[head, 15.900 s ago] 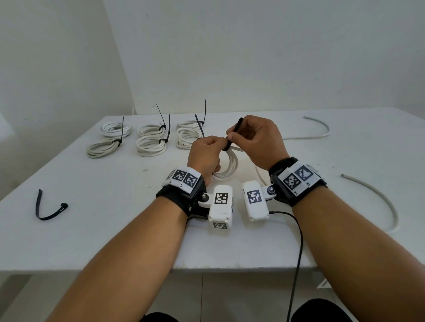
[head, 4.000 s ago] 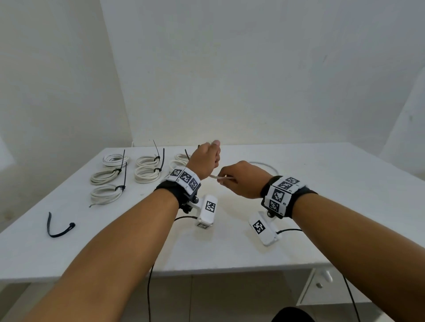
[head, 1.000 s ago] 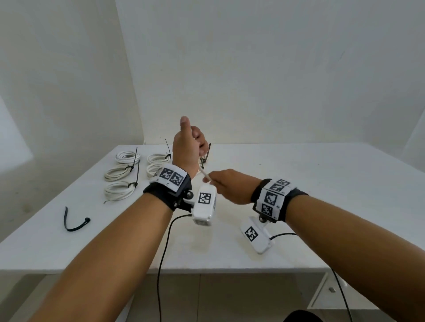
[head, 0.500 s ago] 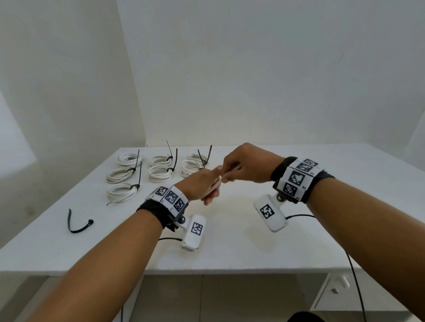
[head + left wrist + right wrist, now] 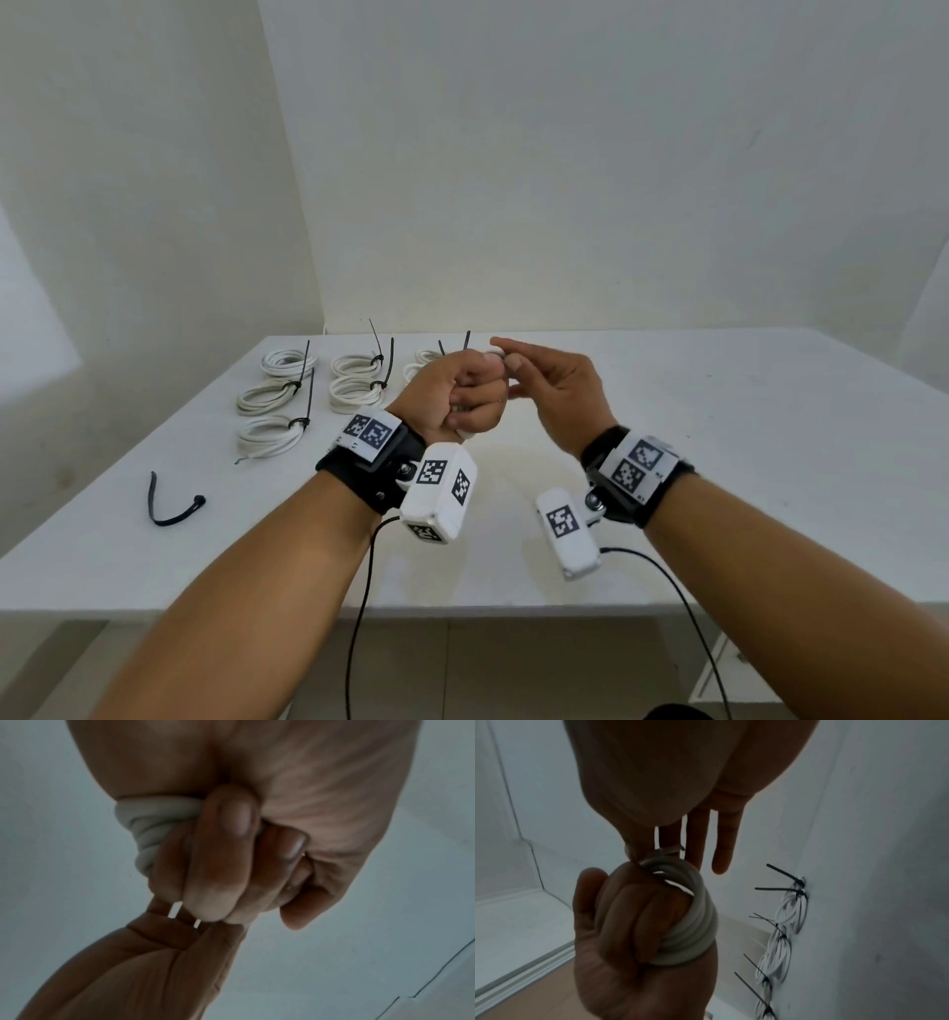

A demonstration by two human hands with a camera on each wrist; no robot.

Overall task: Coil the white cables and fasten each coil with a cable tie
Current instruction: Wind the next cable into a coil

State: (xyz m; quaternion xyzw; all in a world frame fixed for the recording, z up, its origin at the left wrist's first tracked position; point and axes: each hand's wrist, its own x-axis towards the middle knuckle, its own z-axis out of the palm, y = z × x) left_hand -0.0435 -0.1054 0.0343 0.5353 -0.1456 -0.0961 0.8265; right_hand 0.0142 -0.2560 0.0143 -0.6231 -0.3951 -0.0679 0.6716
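A white cable (image 5: 693, 923) is wound in several turns round the curled fingers of my left hand (image 5: 472, 401), which is a fist held above the table. The left wrist view shows the turns (image 5: 144, 821) pressed under the fingers (image 5: 223, 862). My right hand (image 5: 506, 360) is just right of the fist. Its thumb and forefinger pinch the cable's free end (image 5: 654, 851), and its other fingers (image 5: 723, 845) are straight. How much cable lies inside the fist is hidden.
Several tied white coils (image 5: 277, 395) with black tie tails lie in rows at the back left of the white table (image 5: 719, 462); they also show in the right wrist view (image 5: 793, 908). One loose black cable tie (image 5: 172, 506) lies at the front left.
The left hand has risen and turned into a fist with the palm toward me. The right hand has dropped from above it to its right side, still pinching the cable end.
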